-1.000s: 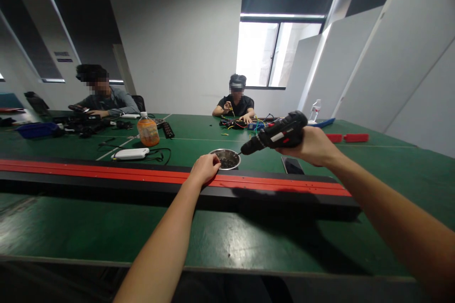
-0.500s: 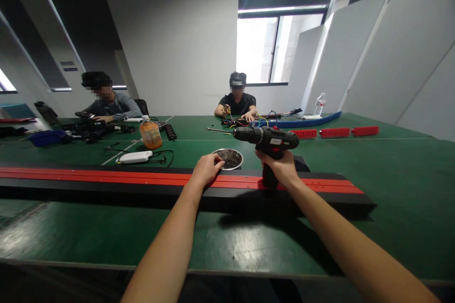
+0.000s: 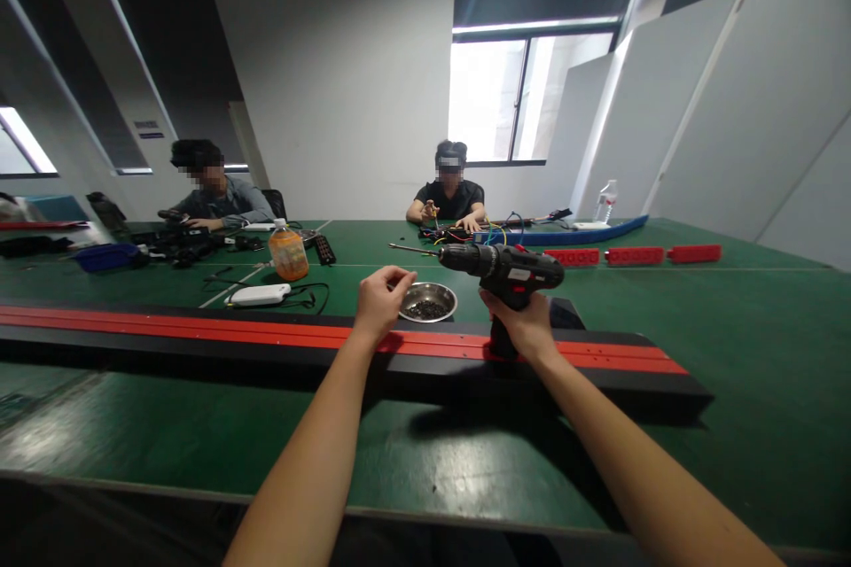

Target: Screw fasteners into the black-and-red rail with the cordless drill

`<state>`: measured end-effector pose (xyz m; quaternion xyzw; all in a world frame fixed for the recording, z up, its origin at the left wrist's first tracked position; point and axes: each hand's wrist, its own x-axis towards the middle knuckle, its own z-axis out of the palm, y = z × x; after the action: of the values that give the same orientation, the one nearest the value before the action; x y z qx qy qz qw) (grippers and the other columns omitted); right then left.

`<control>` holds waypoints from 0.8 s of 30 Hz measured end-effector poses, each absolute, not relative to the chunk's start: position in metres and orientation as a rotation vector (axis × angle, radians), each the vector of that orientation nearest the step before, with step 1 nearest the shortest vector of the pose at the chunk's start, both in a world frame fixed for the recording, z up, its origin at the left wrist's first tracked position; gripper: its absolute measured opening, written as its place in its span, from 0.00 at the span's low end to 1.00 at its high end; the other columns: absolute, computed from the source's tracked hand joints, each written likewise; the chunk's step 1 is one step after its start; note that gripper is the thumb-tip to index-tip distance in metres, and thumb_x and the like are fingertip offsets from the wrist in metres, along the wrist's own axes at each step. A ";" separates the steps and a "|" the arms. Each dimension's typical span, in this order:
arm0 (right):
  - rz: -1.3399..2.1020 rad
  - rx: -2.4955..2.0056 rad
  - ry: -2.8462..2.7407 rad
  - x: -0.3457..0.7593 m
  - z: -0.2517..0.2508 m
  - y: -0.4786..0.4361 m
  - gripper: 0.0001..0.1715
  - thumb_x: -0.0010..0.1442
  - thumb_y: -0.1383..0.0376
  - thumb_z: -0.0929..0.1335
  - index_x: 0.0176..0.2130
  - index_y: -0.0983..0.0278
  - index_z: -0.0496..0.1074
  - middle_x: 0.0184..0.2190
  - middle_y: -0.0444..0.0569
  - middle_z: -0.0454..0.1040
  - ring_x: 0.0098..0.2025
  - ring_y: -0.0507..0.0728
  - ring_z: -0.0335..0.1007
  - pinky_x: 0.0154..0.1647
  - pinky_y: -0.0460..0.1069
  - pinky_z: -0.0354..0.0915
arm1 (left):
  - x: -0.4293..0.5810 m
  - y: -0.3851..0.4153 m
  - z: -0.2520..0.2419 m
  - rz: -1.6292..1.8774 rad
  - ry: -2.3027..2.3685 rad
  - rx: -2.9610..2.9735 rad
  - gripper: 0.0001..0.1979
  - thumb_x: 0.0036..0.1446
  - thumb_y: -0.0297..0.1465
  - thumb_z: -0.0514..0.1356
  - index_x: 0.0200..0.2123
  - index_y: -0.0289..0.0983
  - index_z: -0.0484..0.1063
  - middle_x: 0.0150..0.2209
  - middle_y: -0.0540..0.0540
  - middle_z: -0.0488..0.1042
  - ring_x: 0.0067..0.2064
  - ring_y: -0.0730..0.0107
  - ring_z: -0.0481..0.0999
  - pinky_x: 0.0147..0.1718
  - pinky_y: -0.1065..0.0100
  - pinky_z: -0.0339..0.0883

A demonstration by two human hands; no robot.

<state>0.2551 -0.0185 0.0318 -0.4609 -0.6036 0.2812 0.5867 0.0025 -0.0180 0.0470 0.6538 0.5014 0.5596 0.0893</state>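
Observation:
My right hand point(image 3: 525, 326) grips the handle of a black cordless drill point(image 3: 505, 270), held level with its long bit pointing left. My left hand point(image 3: 378, 297) hovers just left of a small metal bowl point(image 3: 427, 301) of dark screws, its fingers pinched together; what they pinch is too small to make out. Both hands are above a long black rail with red strips point(image 3: 266, 338) that lies across the green table point(image 3: 465, 452) in front of me.
An orange drink bottle point(image 3: 288, 252), a white power strip point(image 3: 258, 294) with black cable and a phone point(image 3: 565, 313) lie behind the rail. Two people sit at the far side with wires and tools. Red blocks point(image 3: 631, 255) and a water bottle point(image 3: 606, 201) stand far right.
My right hand swung the drill from up right down to the rail, upright with bit pointing left. My left hand lifted from the rail beside the bowl, fingers pinched.

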 end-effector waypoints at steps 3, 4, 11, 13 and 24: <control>0.644 -1.079 -1.419 0.254 0.034 -0.023 0.24 0.47 0.46 0.76 0.22 0.62 0.74 0.19 0.48 0.74 0.23 0.58 0.69 0.26 0.52 0.64 | 0.002 -0.025 0.066 2.022 1.169 1.634 0.16 0.59 0.44 0.64 0.33 0.36 0.77 0.30 0.48 0.77 0.29 0.73 0.71 0.30 0.71 0.65; 0.647 -1.082 -1.421 0.254 0.036 -0.024 0.24 0.47 0.46 0.76 0.22 0.63 0.74 0.19 0.48 0.74 0.23 0.58 0.69 0.26 0.51 0.64 | 0.002 -0.028 0.071 2.094 1.063 1.563 0.16 0.58 0.44 0.65 0.34 0.36 0.77 0.30 0.48 0.77 0.28 0.75 0.70 0.29 0.71 0.64; 0.613 -1.106 -1.439 0.254 0.038 -0.026 0.25 0.48 0.45 0.76 0.21 0.63 0.73 0.19 0.48 0.73 0.23 0.57 0.67 0.26 0.51 0.63 | -0.002 -0.042 0.090 2.134 0.646 1.233 0.13 0.50 0.38 0.72 0.36 0.37 0.79 0.33 0.49 0.77 0.27 0.80 0.70 0.28 0.75 0.64; 0.608 -1.108 -1.438 0.253 0.038 -0.026 0.25 0.48 0.45 0.75 0.21 0.63 0.73 0.19 0.48 0.73 0.23 0.56 0.67 0.26 0.50 0.63 | -0.002 -0.045 0.092 2.118 0.603 1.187 0.13 0.49 0.37 0.73 0.35 0.38 0.80 0.34 0.49 0.78 0.28 0.80 0.71 0.28 0.75 0.64; 0.581 -1.119 -1.443 0.253 0.040 -0.028 0.26 0.48 0.44 0.75 0.24 0.65 0.77 0.20 0.48 0.75 0.23 0.57 0.69 0.27 0.51 0.64 | 0.003 -0.055 0.098 2.106 0.617 1.278 0.11 0.48 0.35 0.74 0.35 0.38 0.82 0.32 0.48 0.80 0.29 0.78 0.72 0.29 0.74 0.66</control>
<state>0.2529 -0.0275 0.0397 -0.4777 -0.6162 0.2482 0.5749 0.0034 -0.0552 0.0978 0.4807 0.2320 0.7919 0.2965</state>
